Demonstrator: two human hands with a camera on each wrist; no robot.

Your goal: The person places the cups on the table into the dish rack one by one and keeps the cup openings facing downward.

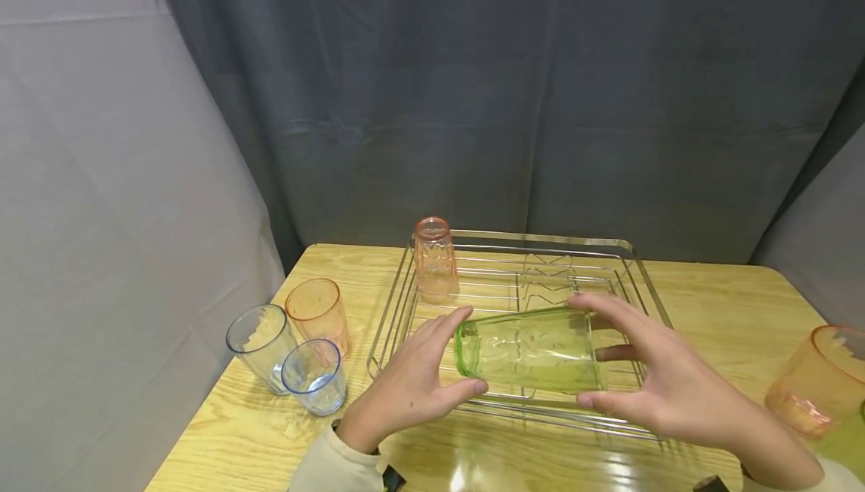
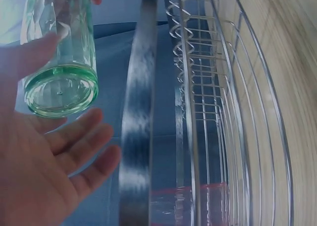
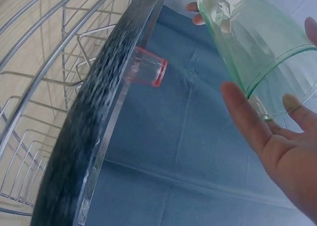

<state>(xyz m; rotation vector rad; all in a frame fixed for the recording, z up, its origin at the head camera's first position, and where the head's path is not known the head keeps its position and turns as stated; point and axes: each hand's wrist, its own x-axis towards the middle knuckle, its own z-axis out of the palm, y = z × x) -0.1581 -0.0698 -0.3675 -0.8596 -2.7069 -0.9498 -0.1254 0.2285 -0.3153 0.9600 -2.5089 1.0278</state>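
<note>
A green drinking glass [image 1: 527,349] lies sideways in the air above the wire dish rack [image 1: 625,244], its thick base to the left and its mouth to the right. My left hand [image 1: 422,379] holds the base end between thumb and index finger; in the left wrist view the other fingers stretch out below the base [image 2: 62,92]. At the rim end, my right hand [image 1: 652,372] has thumb and fingers around the glass. The right wrist view shows fingertips close to the rim [image 3: 277,70]. A pink glass [image 1: 435,259] stands upside down at the rack's back left.
Left of the rack stand an orange glass [image 1: 320,315], a grey-blue glass [image 1: 263,349] and a small blue-rimmed glass [image 1: 314,379]. Another orange glass [image 1: 814,387] is at the right edge, with something green beside it, cut off. A dark curtain [image 1: 473,101] hangs behind the wooden table [image 1: 223,439].
</note>
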